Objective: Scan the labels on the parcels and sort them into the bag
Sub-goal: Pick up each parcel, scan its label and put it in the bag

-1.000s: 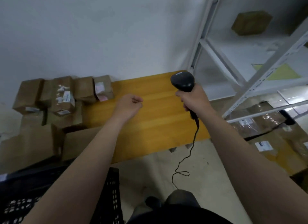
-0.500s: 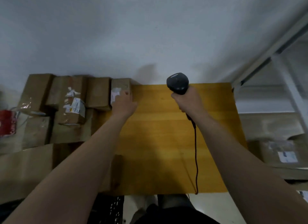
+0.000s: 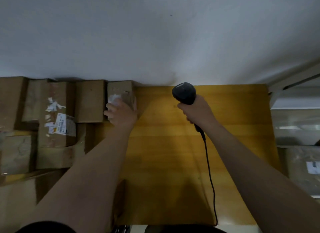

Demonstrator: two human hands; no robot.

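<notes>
Two hands out over the yellow table. Right hand, centre right: fingers clamped round the scanner handle, head raised. Left hand, centre left, nearer the job: fingers curled over the near end of the small parcel, which runs lengthwise away toward the wall. Label partly under them; scanner apart, to its right.

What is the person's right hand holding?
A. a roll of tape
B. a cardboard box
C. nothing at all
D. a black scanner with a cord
D: the right hand grips the black scanner by its handle, with the cord trailing down over the table, while the left hand grips a small labelled parcel.
</notes>
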